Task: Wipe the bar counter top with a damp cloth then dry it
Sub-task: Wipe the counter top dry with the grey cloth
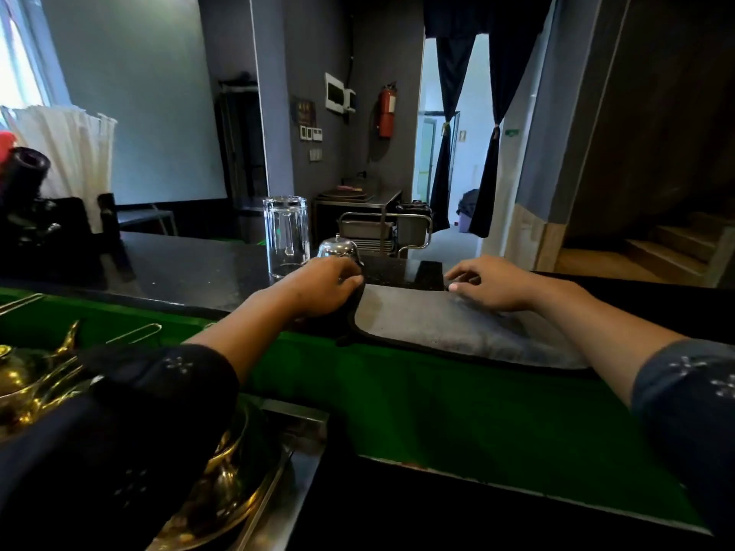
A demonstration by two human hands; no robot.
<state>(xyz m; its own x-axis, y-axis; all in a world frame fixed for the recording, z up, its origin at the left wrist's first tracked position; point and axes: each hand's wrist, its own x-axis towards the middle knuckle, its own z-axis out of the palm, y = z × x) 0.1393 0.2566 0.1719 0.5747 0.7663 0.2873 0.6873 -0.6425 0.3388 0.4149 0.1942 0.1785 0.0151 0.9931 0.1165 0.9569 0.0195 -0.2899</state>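
A grey cloth point(437, 320) with a dark hem lies spread flat on the black bar counter top point(191, 268), reaching its near edge. My left hand point(322, 288) grips the cloth's far left corner, fingers curled over the hem. My right hand point(493, 286) rests on the cloth's far right part, with its fingers bent and its fingertips at the far edge. Whether the cloth is damp cannot be told.
An upturned clear glass point(286, 236) and a small silver call bell point(340, 248) stand just beyond my left hand. A black holder with white straws point(59, 153) sits at far left. Below the counter are a green ledge point(437, 403) and brass teapots point(35, 379).
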